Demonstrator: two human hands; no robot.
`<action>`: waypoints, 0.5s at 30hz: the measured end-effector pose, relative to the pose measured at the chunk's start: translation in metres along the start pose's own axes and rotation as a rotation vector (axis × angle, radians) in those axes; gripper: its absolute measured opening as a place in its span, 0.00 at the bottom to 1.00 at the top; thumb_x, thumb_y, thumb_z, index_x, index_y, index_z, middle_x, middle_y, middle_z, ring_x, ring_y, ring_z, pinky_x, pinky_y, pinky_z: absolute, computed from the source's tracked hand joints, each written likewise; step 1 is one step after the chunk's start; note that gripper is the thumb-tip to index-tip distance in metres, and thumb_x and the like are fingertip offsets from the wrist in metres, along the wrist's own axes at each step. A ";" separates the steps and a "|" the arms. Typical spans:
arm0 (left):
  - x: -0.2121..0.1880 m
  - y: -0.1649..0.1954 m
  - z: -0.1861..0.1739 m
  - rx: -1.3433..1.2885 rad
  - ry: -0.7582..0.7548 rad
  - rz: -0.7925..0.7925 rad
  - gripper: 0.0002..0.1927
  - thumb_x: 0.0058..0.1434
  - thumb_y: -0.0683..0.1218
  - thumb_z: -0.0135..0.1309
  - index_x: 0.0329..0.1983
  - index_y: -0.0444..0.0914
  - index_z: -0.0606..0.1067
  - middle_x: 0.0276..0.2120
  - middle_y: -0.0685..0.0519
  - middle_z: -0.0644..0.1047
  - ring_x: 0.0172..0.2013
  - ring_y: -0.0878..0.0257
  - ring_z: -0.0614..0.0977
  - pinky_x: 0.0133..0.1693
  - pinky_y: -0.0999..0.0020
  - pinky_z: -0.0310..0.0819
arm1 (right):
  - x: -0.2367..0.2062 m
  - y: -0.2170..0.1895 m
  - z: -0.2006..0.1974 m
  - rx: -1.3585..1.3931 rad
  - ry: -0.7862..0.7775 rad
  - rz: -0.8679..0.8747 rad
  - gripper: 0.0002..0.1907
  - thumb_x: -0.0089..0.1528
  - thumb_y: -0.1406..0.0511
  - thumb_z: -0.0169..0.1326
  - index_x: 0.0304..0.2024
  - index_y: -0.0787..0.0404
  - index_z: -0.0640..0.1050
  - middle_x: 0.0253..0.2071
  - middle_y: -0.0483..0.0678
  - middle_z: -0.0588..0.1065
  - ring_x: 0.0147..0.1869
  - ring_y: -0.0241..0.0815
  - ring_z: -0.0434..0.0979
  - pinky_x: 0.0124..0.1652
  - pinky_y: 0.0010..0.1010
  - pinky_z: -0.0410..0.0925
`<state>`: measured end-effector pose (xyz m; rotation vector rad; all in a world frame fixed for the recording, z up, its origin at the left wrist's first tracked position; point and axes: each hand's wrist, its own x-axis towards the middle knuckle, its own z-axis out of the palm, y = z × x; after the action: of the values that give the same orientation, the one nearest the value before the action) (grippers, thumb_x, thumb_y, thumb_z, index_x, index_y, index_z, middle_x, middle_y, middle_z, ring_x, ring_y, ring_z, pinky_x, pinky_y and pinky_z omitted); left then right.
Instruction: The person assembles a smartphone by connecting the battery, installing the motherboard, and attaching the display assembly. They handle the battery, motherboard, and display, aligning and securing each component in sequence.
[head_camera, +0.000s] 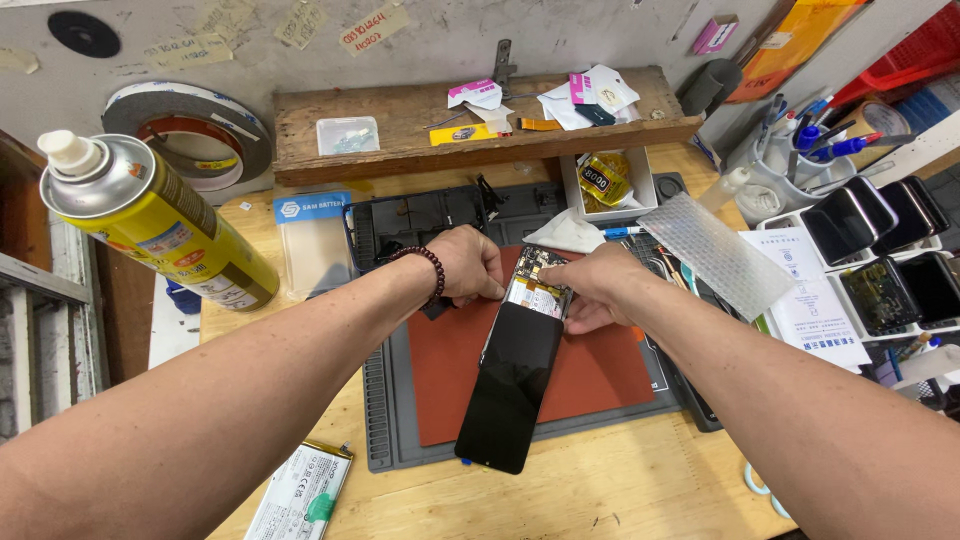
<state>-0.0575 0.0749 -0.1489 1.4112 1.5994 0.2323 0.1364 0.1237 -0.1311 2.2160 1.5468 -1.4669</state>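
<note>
A: What's on the bench, going from the left?

B: Yellow spray can (160, 225), a loose battery (302, 495) down front. Left hand (468, 265) is curled, fingertips pinching the top edge of the opened phone (520, 360) lying on the red mat (600, 375).

A: And the other one?

B: Right hand (592, 288) grips the phone's upper right side, fingers closed round it.

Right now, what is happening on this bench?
A person has both hands on an opened phone lying on a red mat. The left hand holds its top edge; the right hand presses at the exposed board beside it. The dark screen faces up. A yellow spray can stands at left, and a loose battery lies near the front edge.
</note>
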 end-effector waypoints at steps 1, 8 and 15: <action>0.000 0.000 0.000 -0.006 -0.001 0.002 0.08 0.55 0.43 0.68 0.26 0.38 0.80 0.18 0.54 0.78 0.17 0.67 0.77 0.23 0.71 0.73 | 0.000 0.000 0.000 -0.001 -0.001 0.001 0.27 0.57 0.58 0.66 0.45 0.79 0.79 0.35 0.66 0.79 0.29 0.52 0.83 0.25 0.35 0.79; -0.001 0.001 0.000 0.005 0.002 -0.013 0.08 0.55 0.44 0.68 0.27 0.38 0.80 0.19 0.54 0.79 0.17 0.67 0.77 0.23 0.71 0.73 | 0.000 -0.001 -0.001 -0.021 -0.012 -0.003 0.28 0.57 0.57 0.66 0.45 0.80 0.79 0.34 0.69 0.80 0.27 0.53 0.84 0.24 0.34 0.79; -0.002 0.002 -0.001 0.012 0.007 -0.019 0.07 0.55 0.44 0.68 0.27 0.38 0.80 0.19 0.54 0.79 0.17 0.67 0.77 0.23 0.72 0.74 | 0.002 0.000 0.000 -0.036 -0.002 -0.006 0.28 0.57 0.57 0.66 0.44 0.79 0.79 0.34 0.67 0.80 0.29 0.53 0.84 0.25 0.35 0.79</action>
<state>-0.0572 0.0737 -0.1461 1.4050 1.6219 0.2165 0.1363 0.1254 -0.1325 2.1918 1.5678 -1.4303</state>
